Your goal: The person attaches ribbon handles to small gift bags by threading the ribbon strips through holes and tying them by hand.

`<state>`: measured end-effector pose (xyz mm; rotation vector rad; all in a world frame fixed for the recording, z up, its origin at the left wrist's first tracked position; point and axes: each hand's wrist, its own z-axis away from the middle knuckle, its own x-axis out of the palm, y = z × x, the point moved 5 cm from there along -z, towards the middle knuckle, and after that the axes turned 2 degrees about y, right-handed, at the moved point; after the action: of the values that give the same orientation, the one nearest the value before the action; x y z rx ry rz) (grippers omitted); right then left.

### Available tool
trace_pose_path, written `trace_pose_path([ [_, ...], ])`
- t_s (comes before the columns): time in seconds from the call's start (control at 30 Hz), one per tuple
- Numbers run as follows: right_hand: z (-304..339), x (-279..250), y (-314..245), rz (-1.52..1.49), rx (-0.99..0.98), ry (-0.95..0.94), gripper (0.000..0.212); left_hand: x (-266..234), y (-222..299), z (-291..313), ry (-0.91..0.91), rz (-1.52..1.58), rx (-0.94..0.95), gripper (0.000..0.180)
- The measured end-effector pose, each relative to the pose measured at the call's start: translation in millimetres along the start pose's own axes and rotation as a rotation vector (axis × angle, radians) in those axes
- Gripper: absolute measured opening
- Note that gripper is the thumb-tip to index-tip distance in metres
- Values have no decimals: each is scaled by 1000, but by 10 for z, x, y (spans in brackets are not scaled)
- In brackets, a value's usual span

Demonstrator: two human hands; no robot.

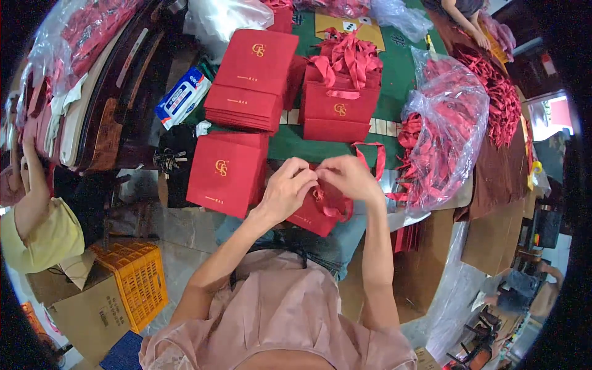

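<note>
A red paper gift bag [313, 221] with a gold emblem lies tilted over my lap at the table's edge. My left hand [287, 190] is closed in a pinch at its upper edge. My right hand [350, 179] pinches close against the left fingertips, apparently on a red ribbon [337, 213] that loops down over the bag's front. The fingers cover the exact spot where ribbon and bag meet. Left of my hands lies a stack of flat red bags [225, 169]. Beyond it is a taller stack of flat bags [256, 61].
Bags with ribbon handles [339, 114] are grouped at the table's middle. A clear plastic sack of red ribbons [444, 135] lies on the right. Left stand a tissue pack [183, 98] and an orange crate [140, 280]. Other people's arms [36, 185] show at left and far right.
</note>
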<state>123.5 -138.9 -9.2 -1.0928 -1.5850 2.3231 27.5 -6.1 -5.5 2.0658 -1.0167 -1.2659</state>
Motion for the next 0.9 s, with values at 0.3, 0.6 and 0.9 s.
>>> trace_pose_path([
  [0.3, -190, 223, 472, -369, 98, 29, 14, -68, -30, -80, -19, 0, 3, 14],
  [0.6, -169, -153, 391, -118, 62, 587, 24, 47, -240, -12, -37, -28, -318, 17],
  [0.9, 334, -391, 306, 461, 473, 587, 43, 99, -356, -232, -9, -371, -337, 25],
])
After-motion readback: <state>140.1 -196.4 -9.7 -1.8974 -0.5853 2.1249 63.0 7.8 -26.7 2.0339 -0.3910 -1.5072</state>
